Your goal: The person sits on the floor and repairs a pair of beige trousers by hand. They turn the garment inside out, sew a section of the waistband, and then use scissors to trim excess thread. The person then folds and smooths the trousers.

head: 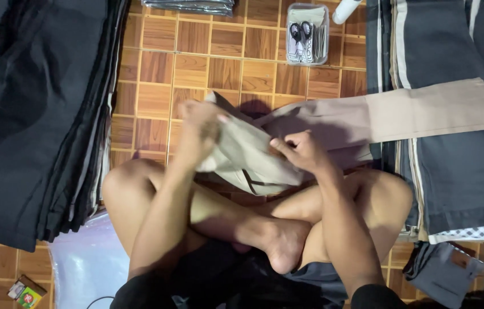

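Observation:
I sit cross-legged on a tiled floor with a pair of beige trousers (pixel 379 117) in front of me. My left hand (pixel 198 131) grips the waist end of the trousers, blurred by motion. My right hand (pixel 302 150) pinches the beige cloth near the waistband, over my knees. One trouser leg stretches off to the right and lies on a stack of dark garments (pixel 459 166).
A tall pile of folded black garments (pixel 30 114) fills the left. A clear plastic box with scissors (pixel 307 34) stands at the top, with a white bottle (pixel 346 10) beside it. A clear plastic bag (pixel 84 260) and a small carton (pixel 26 293) lie at lower left.

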